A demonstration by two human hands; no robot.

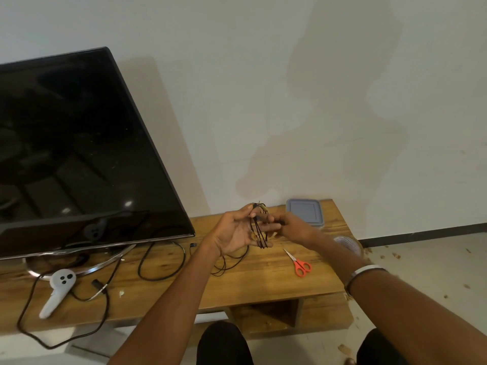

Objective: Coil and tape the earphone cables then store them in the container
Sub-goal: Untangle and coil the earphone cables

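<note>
A black earphone cable point(260, 230) is wound in loops around the spread fingers of my left hand point(235, 233), which is raised above the wooden table. My right hand point(291, 227) pinches a strand of the same cable just to the right of the loops. A loose tail of the cable point(229, 262) hangs down to the tabletop below my left hand. A clear container with a grey-blue lid point(305, 212) stands shut at the back right of the table. A roll of tape point(347, 243) lies behind my right forearm, partly hidden.
Orange-handled scissors point(299, 263) lie right of centre on the wooden table point(263, 285). A large dark TV point(79, 154) stands at the left, with black cables point(160, 262) and a white game controller point(58, 288) in front. The wall rises directly behind.
</note>
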